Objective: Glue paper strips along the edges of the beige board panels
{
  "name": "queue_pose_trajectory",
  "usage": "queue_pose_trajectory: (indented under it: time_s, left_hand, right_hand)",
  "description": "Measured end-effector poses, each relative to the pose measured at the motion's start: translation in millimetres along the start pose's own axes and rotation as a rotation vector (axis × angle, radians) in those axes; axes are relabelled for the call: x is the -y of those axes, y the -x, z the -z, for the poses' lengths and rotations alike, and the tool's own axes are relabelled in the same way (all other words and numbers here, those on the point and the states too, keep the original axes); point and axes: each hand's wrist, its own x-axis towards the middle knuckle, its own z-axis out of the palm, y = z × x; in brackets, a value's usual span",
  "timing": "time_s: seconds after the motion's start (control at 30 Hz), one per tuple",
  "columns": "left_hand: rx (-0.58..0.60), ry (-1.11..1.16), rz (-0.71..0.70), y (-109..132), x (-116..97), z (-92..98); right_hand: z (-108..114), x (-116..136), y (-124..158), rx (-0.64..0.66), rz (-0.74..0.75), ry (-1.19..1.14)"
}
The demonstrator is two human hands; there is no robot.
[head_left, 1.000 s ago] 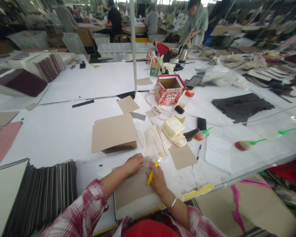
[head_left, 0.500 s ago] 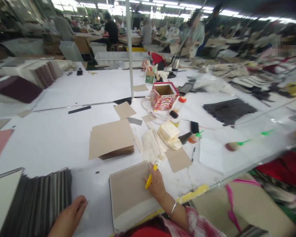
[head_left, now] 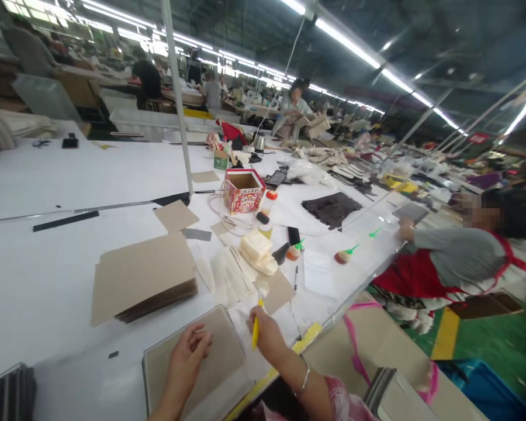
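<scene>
My right hand (head_left: 269, 336) grips a brush by its yellow handle (head_left: 255, 332). The pale bristles point away from me, over a loose beige card (head_left: 280, 292). On the table in front of me lies a flat beige panel (head_left: 221, 336) with a dark edge. Over its middle is my left hand (head_left: 190, 351), fingers loosely bent and somewhat apart, holding nothing; whether it presses on the panel I cannot tell. Just beyond the brush, a cream block (head_left: 256, 245) sits by pale cloth pieces (head_left: 230, 278).
A stack of beige cards (head_left: 144, 263) stands beyond the panel, and dark-edged panels (head_left: 9, 392) at lower left. Farther back are a red patterned box (head_left: 244, 196), green-tipped bottles (head_left: 344, 256) and a metal pole (head_left: 179, 105). A co-worker (head_left: 456, 257) leans over the table at right.
The view has turned right. My left hand has moved from beside the dark-edged stack onto the panel. My right hand has shifted off the panel's right edge, still holding the brush.
</scene>
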Motion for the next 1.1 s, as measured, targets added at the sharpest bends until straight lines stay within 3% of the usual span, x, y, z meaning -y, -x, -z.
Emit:
queue_pose_trajectory:
  time_s: [0.07,0.13,0.27,0.4,0.5,0.63,0.73,0.83,0.97,1.1]
  left_hand:
    - [-0.030,-0.116,-0.053,-1,11,-2.1]
    - [-0.058,-0.270,-0.151,-2,16,-2.8]
    - [-0.037,-0.568,-0.315,-17,8,-7.3]
    - [-0.018,-0.806,-0.322,-58,-12,-27.2]
    - [-0.052,-0.943,-0.237,-102,-22,-50.8]
    - [-0.139,-1.013,-0.104,-155,-20,-80.5]
    - [-0.221,-1.019,0.019,-183,-10,-95.1]
    - [-0.261,-0.988,0.147,-202,-3,-98.7]
    - [-0.264,-0.926,0.233,-214,-1,-89.1]
    - [-0.292,-0.895,0.221,-213,-2,-80.9]
  right_hand:
    - [17,-44,-3,0.029,-0.122,0.248]
    - [33,-81,-6,0.037,-0.189,0.339]
    - [55,-121,-19,0.040,-0.211,0.373]
    - [59,-135,-31,-0.027,-0.191,0.385]
    - [43,-145,-28,-0.102,-0.079,0.330]
    - [12,-158,-12,-0.109,0.060,0.258]
    - [2,-167,0,-0.132,0.092,0.221]
    - [5,-175,6,-0.097,0.137,0.150]
    - [11,-187,8,0.077,0.177,0.047]
    - [19,-189,-2,0.007,0.114,0.029]
